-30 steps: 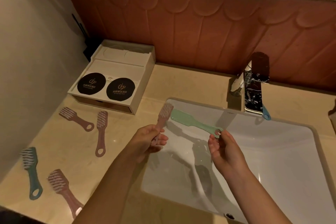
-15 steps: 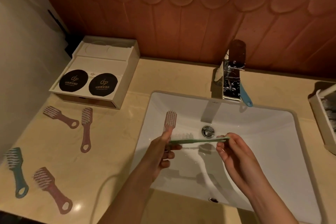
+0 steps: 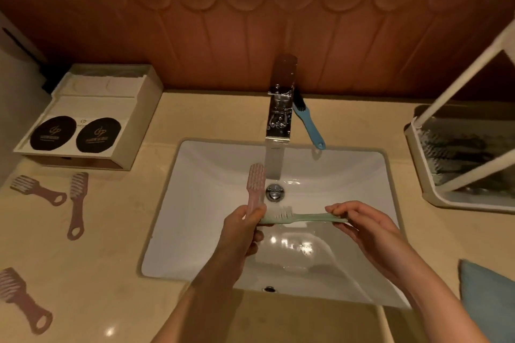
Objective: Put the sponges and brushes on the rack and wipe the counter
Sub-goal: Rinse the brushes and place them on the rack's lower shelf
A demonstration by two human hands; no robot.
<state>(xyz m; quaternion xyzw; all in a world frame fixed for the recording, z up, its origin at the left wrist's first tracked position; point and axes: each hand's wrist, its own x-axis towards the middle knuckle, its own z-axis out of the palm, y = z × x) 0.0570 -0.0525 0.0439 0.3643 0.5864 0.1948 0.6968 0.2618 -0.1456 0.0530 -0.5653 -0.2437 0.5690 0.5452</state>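
Head view shows your left hand (image 3: pixel 242 227) curled round the handle of a pink brush (image 3: pixel 256 186), held upright over the sink (image 3: pixel 192 203). Your right hand (image 3: pixel 367 228) pinches the handle end of a green brush (image 3: pixel 303 218) lying level, its head touching your left hand. Three more pink brushes (image 3: pixel 76 203) lie on the counter (image 3: pixel 111 259) at left; a blue brush (image 3: pixel 310 124) rests beside the faucet (image 3: pixel 280 108); the rack (image 3: pixel 429 192) stands right.

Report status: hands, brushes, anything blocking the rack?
Left hand grips pink brush upright over sink. Right hand pinches green brush by its handle. Rack at right, nothing in between. Blue brush lies by tap.
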